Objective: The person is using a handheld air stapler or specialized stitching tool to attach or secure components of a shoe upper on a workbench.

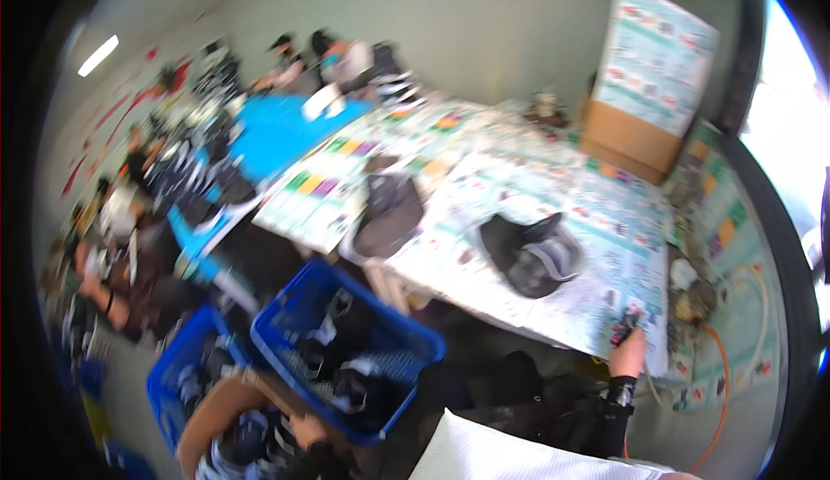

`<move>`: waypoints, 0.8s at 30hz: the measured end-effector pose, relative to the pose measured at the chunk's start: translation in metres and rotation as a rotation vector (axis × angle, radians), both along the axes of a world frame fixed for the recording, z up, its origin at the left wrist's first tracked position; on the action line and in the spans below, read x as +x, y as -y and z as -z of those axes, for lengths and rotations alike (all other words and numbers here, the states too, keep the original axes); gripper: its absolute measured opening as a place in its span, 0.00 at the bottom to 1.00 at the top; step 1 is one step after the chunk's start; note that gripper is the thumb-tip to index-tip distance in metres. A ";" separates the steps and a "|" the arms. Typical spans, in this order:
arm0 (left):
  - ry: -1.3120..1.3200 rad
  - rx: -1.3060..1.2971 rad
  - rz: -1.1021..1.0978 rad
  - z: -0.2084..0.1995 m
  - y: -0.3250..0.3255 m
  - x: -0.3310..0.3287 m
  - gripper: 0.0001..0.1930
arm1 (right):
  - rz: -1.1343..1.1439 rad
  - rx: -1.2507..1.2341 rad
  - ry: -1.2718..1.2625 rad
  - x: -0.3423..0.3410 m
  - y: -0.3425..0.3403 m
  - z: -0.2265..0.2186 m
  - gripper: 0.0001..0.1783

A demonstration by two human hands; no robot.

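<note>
At the lower edge, my left hand (309,431) is closed at the rim of a brown cardboard box (210,411) with dark and pale caps inside; blur softens its fingers. My right hand (629,355) is at the near right of the paper-covered table (484,188), closed around a small dark-and-red object (624,324) whose kind is unclear. To the left of that hand, a dark cap (534,260) lies on the table, showing a pale edge. Farther left, more dark caps (391,212) rest near the table's edge.
Two blue baskets (411,331) (164,375) with caps stand beside the table. A cardboard panel (644,91) rises at the back right. An orange hose (724,385) hangs at the right wall. Several people sit around a blue-topped table (275,130) at the far left.
</note>
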State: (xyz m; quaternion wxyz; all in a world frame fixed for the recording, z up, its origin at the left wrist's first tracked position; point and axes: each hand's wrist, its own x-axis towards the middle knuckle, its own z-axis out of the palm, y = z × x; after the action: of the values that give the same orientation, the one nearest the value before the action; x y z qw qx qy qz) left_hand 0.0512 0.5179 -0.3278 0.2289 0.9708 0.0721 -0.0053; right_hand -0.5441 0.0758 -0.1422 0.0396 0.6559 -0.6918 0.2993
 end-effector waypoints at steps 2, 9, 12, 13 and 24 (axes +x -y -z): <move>0.142 -0.023 0.117 -0.020 0.027 0.004 0.21 | 0.045 -0.037 -0.033 0.004 -0.003 -0.003 0.19; 0.434 -0.116 0.500 -0.104 0.204 0.008 0.22 | 0.122 0.020 -0.015 0.003 -0.008 -0.006 0.24; 0.444 -0.129 0.619 -0.127 0.258 -0.008 0.22 | 0.147 0.055 -0.007 0.003 -0.008 -0.006 0.25; 0.442 -0.133 0.646 -0.136 0.271 -0.014 0.22 | 0.128 0.077 -0.017 0.003 -0.008 -0.006 0.25; 0.329 -0.119 0.716 -0.167 0.323 -0.046 0.23 | 0.095 0.162 -0.082 -0.002 -0.004 -0.008 0.22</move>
State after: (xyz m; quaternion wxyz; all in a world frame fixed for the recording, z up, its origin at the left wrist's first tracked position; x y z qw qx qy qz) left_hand 0.0050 0.1946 -0.1611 0.2769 0.9073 -0.3092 0.0669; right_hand -0.5464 0.0793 -0.1338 0.0289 0.6350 -0.7420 0.2129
